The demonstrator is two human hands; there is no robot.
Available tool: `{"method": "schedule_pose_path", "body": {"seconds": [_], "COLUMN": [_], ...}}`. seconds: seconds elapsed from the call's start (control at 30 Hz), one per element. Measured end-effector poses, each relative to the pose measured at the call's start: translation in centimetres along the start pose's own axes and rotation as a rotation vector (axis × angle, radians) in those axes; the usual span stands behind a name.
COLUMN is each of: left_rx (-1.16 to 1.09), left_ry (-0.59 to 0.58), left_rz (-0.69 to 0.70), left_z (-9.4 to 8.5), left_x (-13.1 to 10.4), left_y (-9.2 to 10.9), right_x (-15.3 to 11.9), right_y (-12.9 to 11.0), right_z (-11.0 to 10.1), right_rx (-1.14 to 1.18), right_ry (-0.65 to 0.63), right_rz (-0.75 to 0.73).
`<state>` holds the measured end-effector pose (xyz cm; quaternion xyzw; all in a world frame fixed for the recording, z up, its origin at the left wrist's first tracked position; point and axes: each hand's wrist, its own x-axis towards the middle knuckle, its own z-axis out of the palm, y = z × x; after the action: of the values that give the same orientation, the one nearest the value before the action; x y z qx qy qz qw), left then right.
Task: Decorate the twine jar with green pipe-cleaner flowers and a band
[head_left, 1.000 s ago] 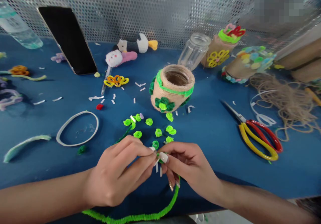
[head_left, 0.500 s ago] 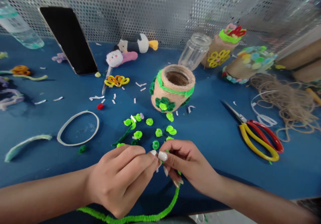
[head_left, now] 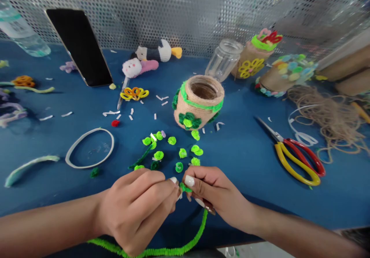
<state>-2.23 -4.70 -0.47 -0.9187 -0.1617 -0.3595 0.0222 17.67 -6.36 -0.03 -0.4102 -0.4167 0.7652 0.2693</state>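
My left hand (head_left: pixel 141 208) and my right hand (head_left: pixel 215 196) meet near the table's front edge, both in a pinch. Between their fingertips is the curled end of a bright green pipe cleaner (head_left: pixel 185 188). The rest of that pipe cleaner (head_left: pixel 173 251) hangs from under my right hand and loops left below my left hand. Beyond the hands lie several small green pom-like coils (head_left: pixel 158 155). Behind these stands a twine-wrapped jar (head_left: pixel 199 103) with a green band and green flowers.
Red and yellow scissors (head_left: pixel 297 159) lie at the right, near tangled twine (head_left: pixel 326 115). A phone (head_left: pixel 81 48) leans at the back left. A white ring (head_left: pixel 68 150) lies left. An empty glass jar (head_left: pixel 224 59) and decorated jars (head_left: pixel 250 63) stand behind.
My fingertips have parted slightly, and the green curled end now shows between them. My right fingers have shifted a little; the pipe cleaner still hangs in a loop.
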Motion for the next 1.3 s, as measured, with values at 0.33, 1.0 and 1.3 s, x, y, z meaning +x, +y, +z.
{"method": "schedule_pose_path", "body": {"seconds": [0.33, 1.0, 1.3], "left_rx": [0.054, -0.202, -0.181], "left_ry": [-0.007, 0.023, 0.004], "left_rz": [-0.149, -0.468, -0.492], "left_z": [-0.7, -0.2, 0.0], "left_x": [0.2, 1.2, 0.9], "left_y": [0.3, -0.6, -1.1], "right_x": [0.2, 0.4, 0.3], "right_y": [-0.1, 0.0, -0.1], "right_z": [-0.2, -0.6, -0.7], "right_rx": [0.029, 0.076, 0.054], "right_ry": [0.068, 0.149, 0.177], "right_rz": [-0.072, -0.140, -0.112]}}
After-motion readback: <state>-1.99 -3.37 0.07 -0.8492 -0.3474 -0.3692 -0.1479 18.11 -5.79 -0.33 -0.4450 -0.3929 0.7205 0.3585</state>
